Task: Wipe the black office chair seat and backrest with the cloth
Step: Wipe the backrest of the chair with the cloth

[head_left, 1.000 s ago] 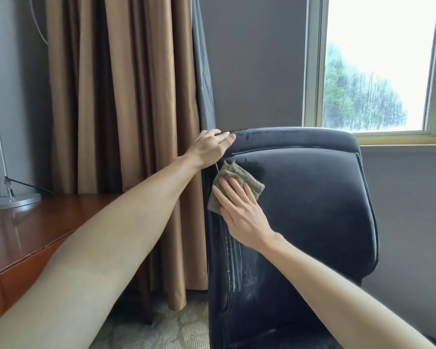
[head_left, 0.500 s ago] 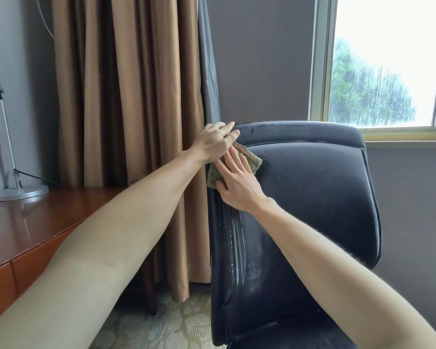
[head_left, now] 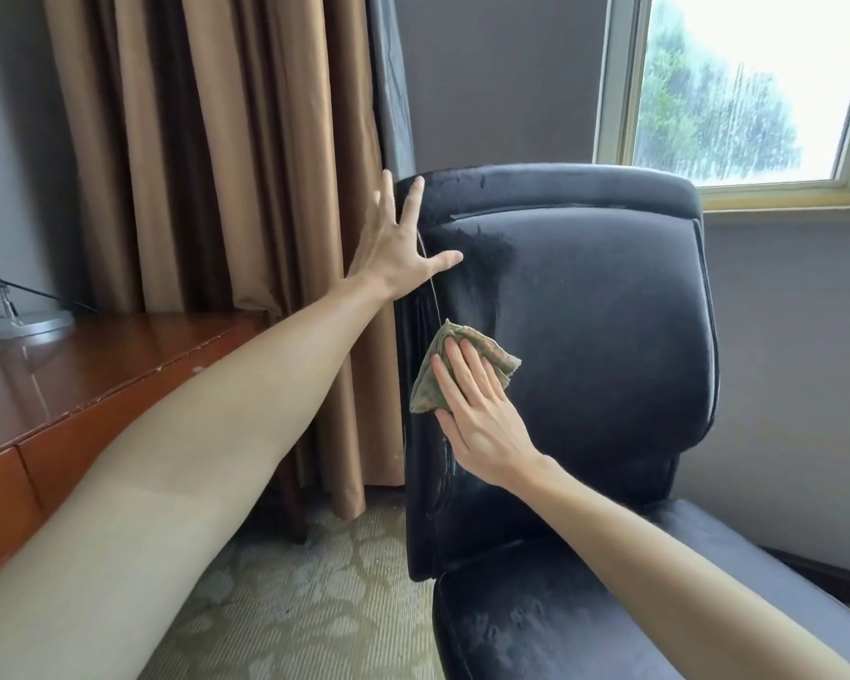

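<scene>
The black office chair is seen in the right half of the frame, with its backrest [head_left: 585,346] upright at centre right and its seat [head_left: 536,625] at the lower right. A folded greenish cloth [head_left: 430,380] is pressed flat against the left part of the backrest, just left of centre frame, by the right hand [head_left: 482,414], whose fingers are laid out straight on top of it. The left hand [head_left: 393,247] is spread wide, fingers apart and straight, and is braced against the upper left edge of the backrest with nothing gripped. A darker wiped patch is visible on the upholstery between the two hands. Brown curtains [head_left: 207,154] are hung at the upper left, a wooden desk [head_left: 94,380] is seen at the left, and a window [head_left: 747,85] is placed at the upper right.
</scene>
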A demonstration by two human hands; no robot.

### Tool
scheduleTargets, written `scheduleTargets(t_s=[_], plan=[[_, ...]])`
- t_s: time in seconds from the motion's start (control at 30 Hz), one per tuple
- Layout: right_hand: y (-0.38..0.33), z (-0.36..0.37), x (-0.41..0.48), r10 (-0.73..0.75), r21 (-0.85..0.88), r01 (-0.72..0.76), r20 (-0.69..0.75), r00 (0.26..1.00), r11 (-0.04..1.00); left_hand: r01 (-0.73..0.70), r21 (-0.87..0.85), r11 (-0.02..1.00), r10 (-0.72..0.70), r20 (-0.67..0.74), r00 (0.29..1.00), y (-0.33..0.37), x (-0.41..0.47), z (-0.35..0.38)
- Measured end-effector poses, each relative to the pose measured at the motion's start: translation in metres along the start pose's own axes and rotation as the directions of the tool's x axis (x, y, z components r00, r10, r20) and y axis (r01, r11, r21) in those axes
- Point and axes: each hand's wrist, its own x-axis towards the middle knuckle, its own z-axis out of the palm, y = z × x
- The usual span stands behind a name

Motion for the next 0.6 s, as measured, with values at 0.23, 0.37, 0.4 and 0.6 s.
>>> scheduleTargets(t_s=[0.23,0.37,0.4,0.6], plan=[[0.004,-0.011,0.013,0.098,0.091,-0.097,-0.007,0.995,0.991,-0.105,0.108,0.989,0.114,-0.086,0.990,-0.017,-0.031,0.017],[0.003,-0.012,0.021,0.174,0.156,-0.162,-0.062,0.983,0.974,-0.082,0.001,0.997,0.082,-0.027,0.996,-0.027,-0.050,0.024],[0.002,-0.008,0.016,0.186,0.170,-0.169,-0.091,0.978,0.971,-0.060,-0.052,0.997,0.061,0.008,0.998,-0.028,-0.055,0.025],[-0.012,0.010,-0.034,0.179,0.205,-0.141,-0.181,0.967,0.969,0.010,-0.209,0.978,0.012,0.107,0.994,-0.011,-0.075,0.028]])
